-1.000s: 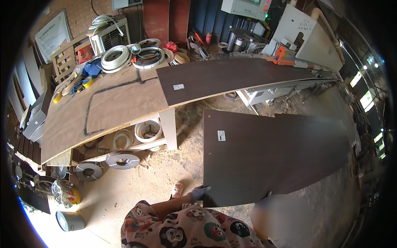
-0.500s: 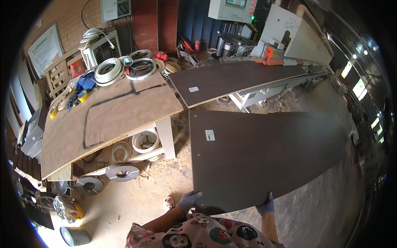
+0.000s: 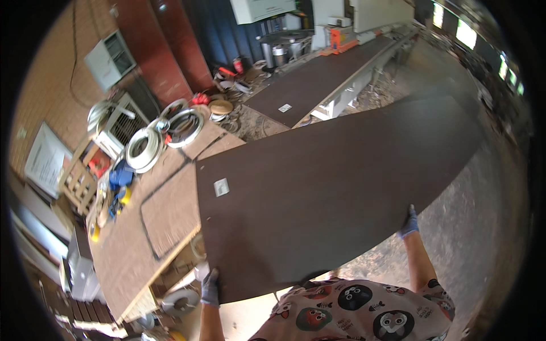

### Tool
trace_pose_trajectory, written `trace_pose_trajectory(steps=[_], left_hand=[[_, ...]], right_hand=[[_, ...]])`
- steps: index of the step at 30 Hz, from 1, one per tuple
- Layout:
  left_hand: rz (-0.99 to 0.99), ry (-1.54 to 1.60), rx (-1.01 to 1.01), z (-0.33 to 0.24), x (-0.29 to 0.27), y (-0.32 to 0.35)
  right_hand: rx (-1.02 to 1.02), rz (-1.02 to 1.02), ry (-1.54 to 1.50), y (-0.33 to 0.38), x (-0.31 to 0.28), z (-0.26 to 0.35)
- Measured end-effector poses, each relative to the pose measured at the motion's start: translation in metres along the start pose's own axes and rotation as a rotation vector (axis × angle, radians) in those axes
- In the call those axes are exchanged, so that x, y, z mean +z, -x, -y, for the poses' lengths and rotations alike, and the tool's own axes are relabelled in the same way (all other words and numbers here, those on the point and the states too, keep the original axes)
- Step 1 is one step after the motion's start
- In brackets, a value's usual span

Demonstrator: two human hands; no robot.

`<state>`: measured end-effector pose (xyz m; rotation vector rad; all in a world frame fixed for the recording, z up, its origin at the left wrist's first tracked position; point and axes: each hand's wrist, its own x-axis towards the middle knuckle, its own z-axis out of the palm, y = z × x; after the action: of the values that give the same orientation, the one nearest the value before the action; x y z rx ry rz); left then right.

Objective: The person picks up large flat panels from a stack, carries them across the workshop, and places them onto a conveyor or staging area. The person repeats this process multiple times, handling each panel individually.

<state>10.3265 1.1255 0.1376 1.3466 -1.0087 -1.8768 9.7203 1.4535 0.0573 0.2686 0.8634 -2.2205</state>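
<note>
A large dark brown board fills the middle of the view, held up flat in front of me. A small white label sticks to its upper face near the left edge, close to a few small holes. My left hand, in a bluish-grey glove, grips the near left corner, thumb on top. On the near long edge, farther right, my right hand is closed round the board in a similar glove. The fingers beneath are hidden. The board's left end overlaps the wooden worktable from my viewpoint; whether it touches I cannot tell.
Coils of edge banding and yellow tape rolls lie on the worktable. Beyond my board, another dark panel rests on a machine with an orange part. More coils sit below the table.
The board has swung leftward, and its left end now overlaps the worktable. Both hands keep their grip; the left moved left, the right moved up and right. My view has turned and tilted.
</note>
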Motion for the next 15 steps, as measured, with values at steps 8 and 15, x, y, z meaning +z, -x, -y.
trace_pose_trajectory(steps=[8, 15], left_hand=[[-0.531, -1.204, 0.283, -0.029, -0.219, -0.101], [-0.782, -1.691, 0.284, -0.059, -0.091, -0.130]], right_hand=[[0.367, -0.026, 0.015, 0.095, 0.106, -0.213], [0.716, -0.237, -0.049, 0.132, 0.170, -0.280]])
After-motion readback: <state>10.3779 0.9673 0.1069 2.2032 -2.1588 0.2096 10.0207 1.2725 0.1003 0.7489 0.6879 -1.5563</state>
